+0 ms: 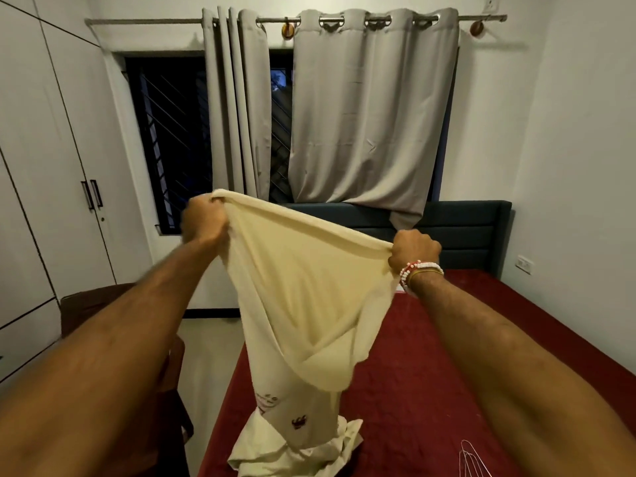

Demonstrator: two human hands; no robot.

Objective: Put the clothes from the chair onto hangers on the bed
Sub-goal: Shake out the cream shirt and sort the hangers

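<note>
A cream shirt hangs in the air in front of me, stretched by its hem between both hands. My left hand is shut on the upper left edge. My right hand, with beaded bracelets at the wrist, is shut on the right edge, lower than the left. The shirt's bottom end, with small dark prints, bunches on the red bed. A thin wire hanger lies on the bed at the bottom right. A dark brown chair stands at the left, mostly hidden behind my left arm.
A dark padded headboard stands at the bed's far end under a window with grey curtains. White wardrobe doors line the left wall. A strip of pale floor runs between chair and bed.
</note>
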